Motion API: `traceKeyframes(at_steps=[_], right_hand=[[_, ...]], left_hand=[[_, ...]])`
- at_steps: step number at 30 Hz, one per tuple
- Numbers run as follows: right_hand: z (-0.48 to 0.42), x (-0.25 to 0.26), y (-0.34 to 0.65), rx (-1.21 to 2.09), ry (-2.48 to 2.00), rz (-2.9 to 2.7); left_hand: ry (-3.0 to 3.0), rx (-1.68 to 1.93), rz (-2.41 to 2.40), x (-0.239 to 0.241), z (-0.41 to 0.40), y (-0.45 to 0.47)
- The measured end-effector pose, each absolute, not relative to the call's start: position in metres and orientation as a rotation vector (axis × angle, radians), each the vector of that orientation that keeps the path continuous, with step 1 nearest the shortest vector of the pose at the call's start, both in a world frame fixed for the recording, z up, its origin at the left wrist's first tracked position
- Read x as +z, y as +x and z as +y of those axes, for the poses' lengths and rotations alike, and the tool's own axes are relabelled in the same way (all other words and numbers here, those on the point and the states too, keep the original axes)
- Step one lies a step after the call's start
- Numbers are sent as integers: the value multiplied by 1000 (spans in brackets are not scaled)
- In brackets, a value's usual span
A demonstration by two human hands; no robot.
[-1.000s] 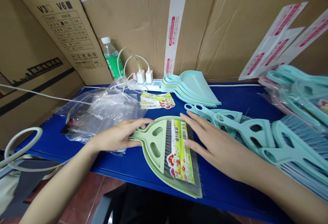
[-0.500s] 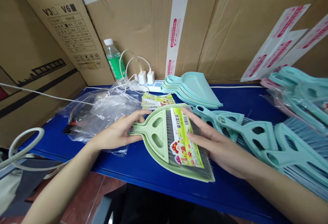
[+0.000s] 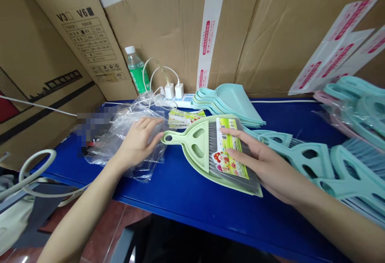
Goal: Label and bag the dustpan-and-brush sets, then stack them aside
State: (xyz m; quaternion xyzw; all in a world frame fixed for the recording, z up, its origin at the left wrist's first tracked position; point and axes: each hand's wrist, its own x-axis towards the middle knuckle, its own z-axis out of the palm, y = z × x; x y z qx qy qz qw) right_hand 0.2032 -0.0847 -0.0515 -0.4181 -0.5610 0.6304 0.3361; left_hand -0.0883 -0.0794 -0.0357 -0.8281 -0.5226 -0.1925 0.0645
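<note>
A light green dustpan (image 3: 189, 160) with a matching hand brush (image 3: 197, 138) nested in it is in front of me, handles pointing left. On the brush's grey bristles lies a printed label card (image 3: 230, 150). My right hand (image 3: 264, 162) grips the bristle end of the set, its fingers over the card and the rest of its grip hidden. Off the handles, my left hand (image 3: 138, 140) is open with its thumb near the handle tip. Beneath it are clear plastic bags (image 3: 144, 168).
More label cards (image 3: 183, 118) lie behind the set, beside stacked dustpans (image 3: 237, 102). Several teal brushes (image 3: 313, 154) spread to the right, with bagged sets (image 3: 361, 98) beyond. A power strip (image 3: 185, 100) and a bottle (image 3: 136, 70) stand before the cardboard.
My left hand has let go of the handles and moved slightly left, over the plastic bags. The dustpan and brush have shifted a little right and away from me in my right hand.
</note>
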Motion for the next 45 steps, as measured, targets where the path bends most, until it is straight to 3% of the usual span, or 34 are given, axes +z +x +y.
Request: traceKeyframes(at_steps=[11, 25, 36, 45], right_hand=[[-81, -36, 215, 1434, -1212, -1444], [-79, -34, 217, 1432, -1265, -1355], [-79, -35, 217, 1404, -1247, -1534], [-79, -34, 218, 1394, -1283, -1748]], left_hand=[[-2595, -124, -1637, -38, -84, -85], [-3092, -408, -1258, -24, -92, -85], [-3715, -305, -1179, -9, -100, -92], [-3792, -293, -1160, -4, -101, -95]])
